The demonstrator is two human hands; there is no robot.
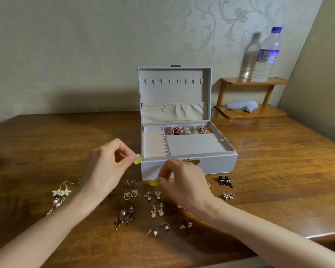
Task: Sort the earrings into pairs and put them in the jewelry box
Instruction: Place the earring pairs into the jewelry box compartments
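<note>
Jewelry box (211, 165) stands open at the middle of the desk (278, 161), with its lid upright and its clasp side facing the person. Its rear compartment holds a row of stored earrings (188, 130).

Left hand (108, 167) pinches the first yellow earring (138, 161) between thumb and forefinger, raised just beside the box's front left corner. Right hand (184, 182) pinches the second yellow earring (154, 183) in the same manner, lower, in front of the box's front wall. The other fingers of both hands are curled.

Loose earrings lie in pairs on the desk in front of the box:
- star earrings (130, 183) between the two hands;
- bunny earrings (157, 211) nearer the person;
- black cat earrings (225, 180) at right;
- flower drop earrings (60, 193) at far left.

Water bottle (266, 55) stands on a wooden shelf (255, 81) at rear right.
</note>
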